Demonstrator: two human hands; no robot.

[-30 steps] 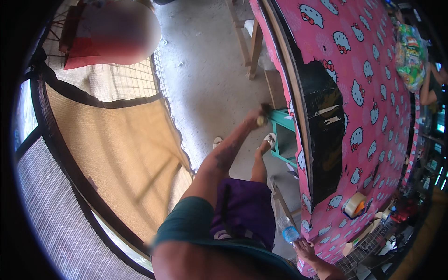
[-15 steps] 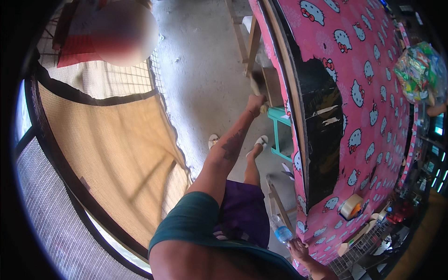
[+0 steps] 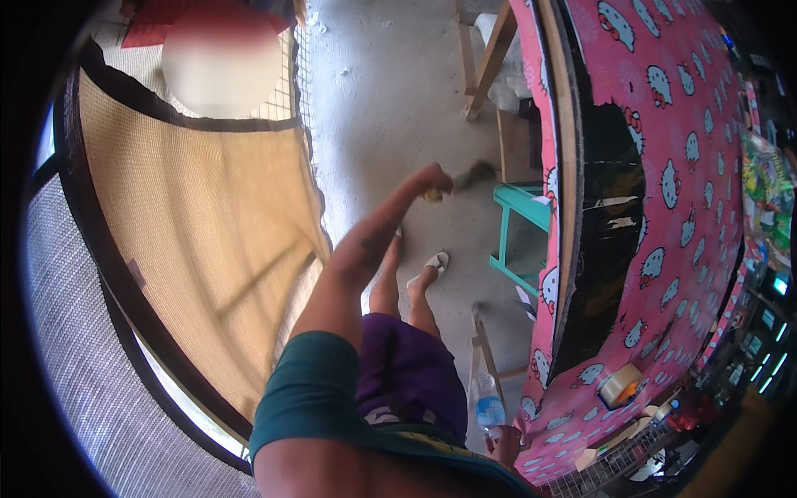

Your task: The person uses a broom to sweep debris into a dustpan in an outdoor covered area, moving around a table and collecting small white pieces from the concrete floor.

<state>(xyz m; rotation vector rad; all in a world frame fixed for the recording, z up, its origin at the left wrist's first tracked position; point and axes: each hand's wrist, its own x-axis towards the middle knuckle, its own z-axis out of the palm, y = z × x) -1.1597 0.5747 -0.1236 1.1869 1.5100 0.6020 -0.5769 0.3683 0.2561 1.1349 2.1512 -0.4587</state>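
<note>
My left arm reaches forward over the concrete floor. My left hand point(image 3: 430, 178) is closed around a blurred brush-like thing point(image 3: 473, 176) with a dark, bushy end pointing right; its exact kind is unclear. That end comes close to a brown box-like panel point(image 3: 518, 149) above a teal stool point(image 3: 506, 224). Low by my right side, my right hand point(image 3: 503, 446) grips a clear plastic bottle point(image 3: 490, 410) with a blue label, beside the table edge. Part of that hand's fingers is hidden.
At right stands a table with a torn pink cat-patterned cover point(image 3: 664, 216). On it lie a tape roll point(image 3: 621, 387) and colourful packets point(image 3: 768, 191). Wooden legs point(image 3: 491, 62) stand under it. Tan mesh fabric point(image 3: 199, 207) on a dark frame borders the left.
My left hand has drawn back and left from the table edge, and the brush-like thing now points right. My right hand has shifted slightly left with the bottle. My view and feet have moved.
</note>
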